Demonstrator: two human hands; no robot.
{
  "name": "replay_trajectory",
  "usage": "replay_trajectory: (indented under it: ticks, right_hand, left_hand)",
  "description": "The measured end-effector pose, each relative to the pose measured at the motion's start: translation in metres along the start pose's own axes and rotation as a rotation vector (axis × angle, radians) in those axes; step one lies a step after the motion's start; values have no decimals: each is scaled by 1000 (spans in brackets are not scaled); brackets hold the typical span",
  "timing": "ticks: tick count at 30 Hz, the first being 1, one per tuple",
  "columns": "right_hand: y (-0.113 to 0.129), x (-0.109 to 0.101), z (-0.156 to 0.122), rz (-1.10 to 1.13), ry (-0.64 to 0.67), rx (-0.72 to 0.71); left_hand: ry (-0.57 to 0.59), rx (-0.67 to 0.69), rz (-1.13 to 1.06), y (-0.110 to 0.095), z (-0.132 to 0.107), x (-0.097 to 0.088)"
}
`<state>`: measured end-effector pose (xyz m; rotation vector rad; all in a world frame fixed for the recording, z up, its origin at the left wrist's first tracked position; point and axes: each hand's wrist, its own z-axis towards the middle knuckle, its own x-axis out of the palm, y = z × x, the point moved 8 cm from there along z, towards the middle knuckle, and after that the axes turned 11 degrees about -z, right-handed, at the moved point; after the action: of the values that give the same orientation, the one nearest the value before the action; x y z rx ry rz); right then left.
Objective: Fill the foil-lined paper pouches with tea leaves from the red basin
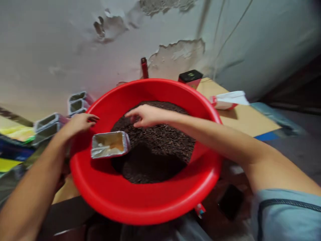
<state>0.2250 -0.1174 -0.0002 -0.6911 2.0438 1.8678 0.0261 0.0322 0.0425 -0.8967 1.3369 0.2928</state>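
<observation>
A large red plastic basin holds a heap of dark, dry, loose bits that look like tea leaves. Over the heap is my right hand, its forefinger stretched out and the others bent, with nothing visible in it. My left hand reaches over the basin's left rim, fingers apart and empty. Just below it, an open foil-lined packet rests against the basin's inner left side, its mouth towards me. Its inside is partly shadowed, with a yellowish patch.
More open foil packets stand left of the basin. Behind it are a red bottle-like object and a dark-topped red box. A red and white packet lies on the tan board at right. The peeling wall rises behind.
</observation>
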Motion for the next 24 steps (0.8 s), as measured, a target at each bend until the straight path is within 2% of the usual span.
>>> replay_trajectory:
  ticks: [1, 2, 3, 4, 5, 6, 7, 8, 9, 11, 12, 13, 14, 15, 17, 19, 21, 24]
  right_hand:
    - [5, -18, -11, 55, -4, -23]
    - [8, -29, -22, 131, 4, -40]
    - [8, -36, -33, 264, 6, -41]
    - [4, -35, -43, 302, 37, -6]
    - [-3, -31, -52, 275, 78, 35]
    - [-14, -30, -60, 218, 90, 86]
    - [-27, -35, -68, 124, 52, 136]
    - [-42, -51, -75, 26, -52, 176]
    - [-57, -77, -85, -56, -239, 217]
    - [-85, -147, -119, -291, -718, 303]
    - [-99, -177, -140, -473, -893, 391]
    - [-115, -200, -157, -697, -959, 542]
    - [-136, -217, -170, -921, -918, 731]
    - [-158, -228, -179, -984, -856, 812]
    - [-195, -238, -193, -1049, -774, 883]
    - [-224, -239, -201, -1073, -720, 924]
    - [-242, -240, -204, -1089, -707, 954]
    - [-253, -250, -207, -1098, -715, 992]
  left_hand:
    - [-123, -4, 85, -7, -2, -14]
    - [-173, 12, 116, -19, -6, -20]
    - [-200, 49, 123, -34, -12, -21]
    - [-259, 104, 120, -52, -19, -21]
    - [-306, 207, 115, -75, -28, -18]
    - [-303, 328, 124, -98, -37, -8]
    - [-311, 428, 145, -117, -47, 2]
    - [-336, 524, 165, -133, -57, 12]
    - [-344, 603, 165, -144, -66, 22]
    - [-330, 741, 141, -157, -81, 41]
    - [-326, 793, 128, -159, -86, 49]
    - [-321, 835, 120, -159, -89, 54]
    - [-320, 866, 117, -158, -92, 58]
    - [-315, 891, 118, -156, -93, 62]
    - [-301, 924, 117, -155, -93, 66]
    - [-301, 943, 102, -154, -93, 68]
    - [-291, 954, 93, -155, -93, 72]
    - [-253, 964, 86, -154, -93, 81]
